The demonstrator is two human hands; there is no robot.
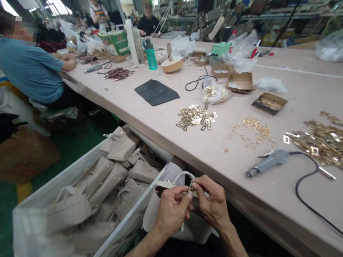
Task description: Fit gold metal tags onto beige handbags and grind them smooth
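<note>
A beige handbag (pixel 197 231) rests on my lap below the table edge, its pale curved handle (pixel 186 174) rising behind my fingers. My left hand (pixel 173 208) is closed, thumb and fingers pinching a narrow strap (pixel 191 188) of the bag. My right hand (pixel 212 200) pinches the same strap near its upper end, fingertips almost touching those of my left. A small metal piece may be there, but the fingers cover most of it. On the table to the right lies a grey electric screwdriver (pixel 267 162) with a black cable.
A white bin (pixel 27 214) full of beige handbags (pixel 71 208) stands at my left. The table (pixel 160 120) bears gold metal plates (pixel 195 117), small screws (pixel 256 129), a larger plate pile (pixel 341 146), a black sheet (pixel 156 93) and a teal bottle (pixel 150 54). A co-worker (pixel 28 66) sits at left.
</note>
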